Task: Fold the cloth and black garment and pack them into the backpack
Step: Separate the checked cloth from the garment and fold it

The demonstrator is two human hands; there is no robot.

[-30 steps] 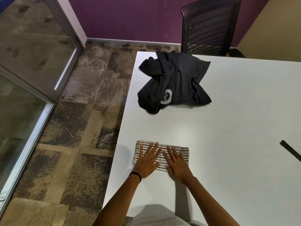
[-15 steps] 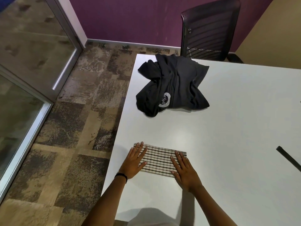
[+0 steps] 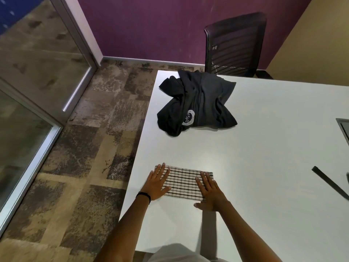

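Both my palms flat, fingers straight: left hand (image 3: 155, 183) and right hand (image 3: 209, 190) pressing the folded checked cloth (image 3: 182, 183) near the table's (image 3: 264, 167) near-left edge; black garment (image 3: 198, 104) crumpled at far-left corner.

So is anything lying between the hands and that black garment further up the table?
Nothing visible. The left hand and right hand lie flat on the checked cloth, and only table surface shows between it and the black garment. The backpack is not in view.

Round white emblem on black garment (image 3: 196, 104): lettering unreadable.
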